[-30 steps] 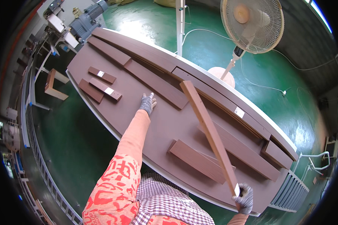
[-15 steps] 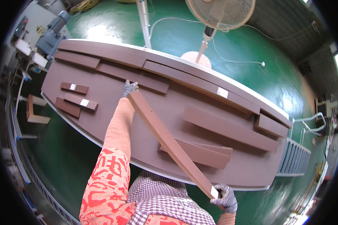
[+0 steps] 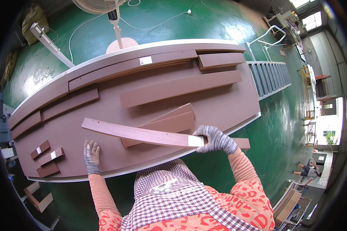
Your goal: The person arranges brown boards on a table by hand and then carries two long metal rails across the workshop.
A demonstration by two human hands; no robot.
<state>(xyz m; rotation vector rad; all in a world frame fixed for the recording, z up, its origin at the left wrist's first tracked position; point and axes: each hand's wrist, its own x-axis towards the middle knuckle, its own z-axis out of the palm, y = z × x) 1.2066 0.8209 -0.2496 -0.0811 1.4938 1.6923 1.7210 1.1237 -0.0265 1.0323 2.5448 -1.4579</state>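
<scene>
My right hand [image 3: 214,139], in a grey striped knit glove, grips one end of a long, slightly curved brown board [image 3: 150,133] beside its white label. The board reaches leftward over the table, its far end free. It passes above short brown boards [image 3: 169,124] stacked askew, partly hiding them. My left hand [image 3: 91,157], gloved too, is open with fingers stretched out over the near edge of the brown tabletop [image 3: 113,154], holding nothing. To its left lie several small brown blocks [image 3: 51,156], some with white labels.
Another long board [image 3: 181,87] lies mid-table, and curved boards [image 3: 131,68] line the far edge. Beyond stand a fan [image 3: 117,32] and a white metal post [image 3: 52,44]. Grey steps [image 3: 269,77] stand off the right end. A person [image 3: 311,171] is far right.
My left hand has let go of the board's far end and moved to the near table edge. The board has swung more level, in my right hand alone. The view has turned right.
</scene>
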